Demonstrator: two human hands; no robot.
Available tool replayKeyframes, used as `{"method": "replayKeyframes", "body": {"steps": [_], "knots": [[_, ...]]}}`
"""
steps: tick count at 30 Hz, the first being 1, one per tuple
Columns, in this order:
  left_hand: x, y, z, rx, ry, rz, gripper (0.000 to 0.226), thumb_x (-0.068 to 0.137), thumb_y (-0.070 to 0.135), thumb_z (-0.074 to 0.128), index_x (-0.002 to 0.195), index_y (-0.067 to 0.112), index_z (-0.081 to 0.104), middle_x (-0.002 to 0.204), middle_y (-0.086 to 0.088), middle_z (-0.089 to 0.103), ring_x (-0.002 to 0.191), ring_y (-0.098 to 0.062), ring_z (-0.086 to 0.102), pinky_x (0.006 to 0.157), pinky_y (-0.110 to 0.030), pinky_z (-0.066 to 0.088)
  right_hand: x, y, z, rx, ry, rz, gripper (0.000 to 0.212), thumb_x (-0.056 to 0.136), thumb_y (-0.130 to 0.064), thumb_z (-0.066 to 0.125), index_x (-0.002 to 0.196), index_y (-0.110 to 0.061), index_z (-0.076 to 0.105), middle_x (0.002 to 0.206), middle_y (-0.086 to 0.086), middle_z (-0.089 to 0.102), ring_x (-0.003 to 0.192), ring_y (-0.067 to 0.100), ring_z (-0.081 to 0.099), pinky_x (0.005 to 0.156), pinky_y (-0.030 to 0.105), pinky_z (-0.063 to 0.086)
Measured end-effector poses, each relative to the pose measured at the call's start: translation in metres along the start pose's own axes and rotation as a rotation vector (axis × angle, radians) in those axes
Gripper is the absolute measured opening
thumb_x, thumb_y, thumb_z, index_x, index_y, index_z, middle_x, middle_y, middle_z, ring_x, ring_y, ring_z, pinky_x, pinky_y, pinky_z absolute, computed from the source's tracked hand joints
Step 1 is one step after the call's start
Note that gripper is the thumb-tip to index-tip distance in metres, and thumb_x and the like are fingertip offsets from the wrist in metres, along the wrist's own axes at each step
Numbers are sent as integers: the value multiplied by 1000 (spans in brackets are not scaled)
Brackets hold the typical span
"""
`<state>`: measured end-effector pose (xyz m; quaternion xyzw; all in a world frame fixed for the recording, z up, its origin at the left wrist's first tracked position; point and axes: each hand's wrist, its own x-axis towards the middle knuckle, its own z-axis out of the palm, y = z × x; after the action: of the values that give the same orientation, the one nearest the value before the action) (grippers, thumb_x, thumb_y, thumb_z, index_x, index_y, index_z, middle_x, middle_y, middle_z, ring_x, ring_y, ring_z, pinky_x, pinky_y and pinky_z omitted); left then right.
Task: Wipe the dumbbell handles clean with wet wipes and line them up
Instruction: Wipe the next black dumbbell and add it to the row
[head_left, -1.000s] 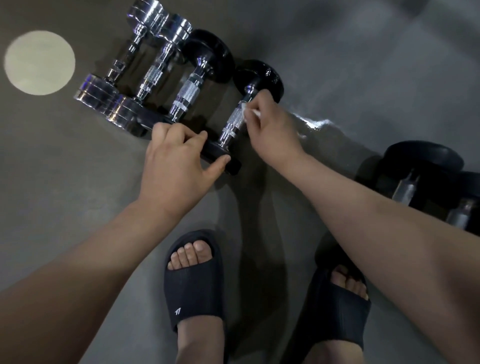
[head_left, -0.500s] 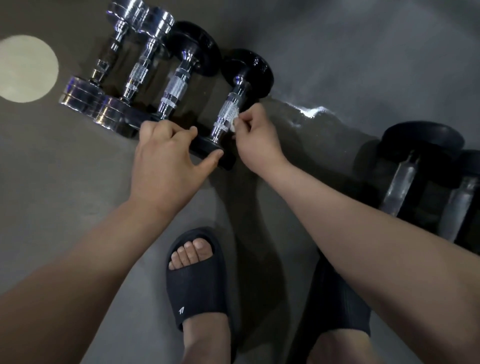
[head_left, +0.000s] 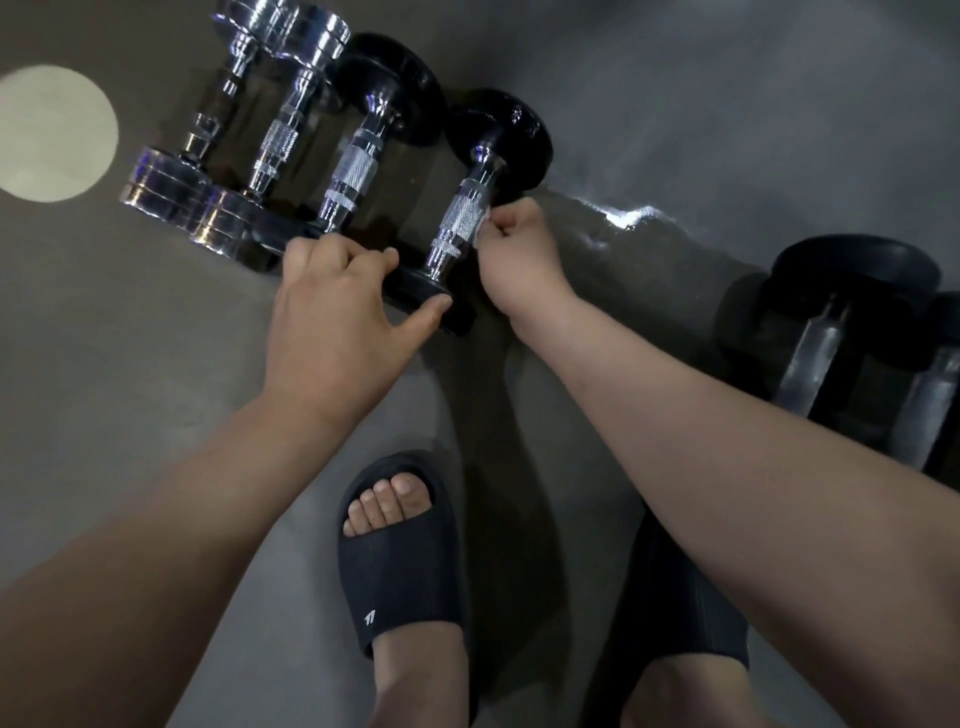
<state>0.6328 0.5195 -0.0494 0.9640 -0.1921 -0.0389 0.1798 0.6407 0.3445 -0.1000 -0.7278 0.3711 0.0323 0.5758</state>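
Far left, three dumbbells (head_left: 280, 140) lie side by side on the floor (head_left: 130, 338). Your left hand (head_left: 332, 317) grips the fourth dumbbell (head_left: 498, 135) by its near plate; press down so it can't roll. Your right hand (head_left: 519, 260) pinches the wet wipe (head_left: 482, 228) against the knurled handle (head_left: 460, 218). Wrap it round and rub the full length. Two more dumbbells (head_left: 831, 338) lie right. No wipe packet or other container shows.

Black-headed dumbbell (head_left: 498, 135), crosshatched chrome handle (head_left: 462, 215); white wipe (head_left: 482, 231); dark slide sandal (head_left: 400, 566); grey floor (head_left: 156, 374), pale circle (head_left: 52, 132).
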Motion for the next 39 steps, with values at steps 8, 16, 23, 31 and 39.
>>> {"method": "replayKeyframes", "body": {"steps": [8, 16, 23, 31, 39], "knots": [[1, -1, 0, -5, -12, -13, 70, 83, 66, 61, 122, 8, 68, 104, -9, 59, 113, -34, 47, 93, -42, 46, 3, -2, -4, 104, -34, 89, 5, 91, -17, 63, 88, -19, 60, 89, 0, 68, 86, 19, 65, 84, 42, 56], [1, -1, -2, -9, -20, -10, 70, 83, 66, 62, 122, 8, 68, 106, -10, 59, 113, -33, 46, 93, -39, 43, -19, 6, -10, 34, -121, -34, 20, 82, -12, 79, 72, -19, 62, 74, -1, 69, 66, 8, 59, 67, 24, 48], [1, -2, -3, -21, -38, -18, 71, 82, 67, 61, 122, 9, 68, 108, -9, 60, 114, -32, 46, 92, -43, 47, -29, 14, -3, -5, -87, -115, 23, 84, -17, 77, 71, -20, 59, 77, 4, 69, 69, 8, 60, 69, 29, 51], [3, -2, -3, -44, -40, -16, 74, 80, 71, 57, 119, 9, 68, 107, -9, 60, 112, -32, 48, 93, -45, 47, -9, 4, -2, 39, 47, -87, 21, 87, -25, 74, 75, -20, 57, 71, -6, 63, 66, 8, 59, 70, 32, 54], [4, -2, -4, -39, -54, -29, 69, 81, 68, 63, 120, 10, 68, 108, -7, 59, 112, -30, 48, 92, -44, 48, 9, -5, 0, 210, 96, 36, 22, 84, -26, 78, 88, -19, 57, 84, 1, 68, 71, 14, 65, 76, 37, 60]]}}
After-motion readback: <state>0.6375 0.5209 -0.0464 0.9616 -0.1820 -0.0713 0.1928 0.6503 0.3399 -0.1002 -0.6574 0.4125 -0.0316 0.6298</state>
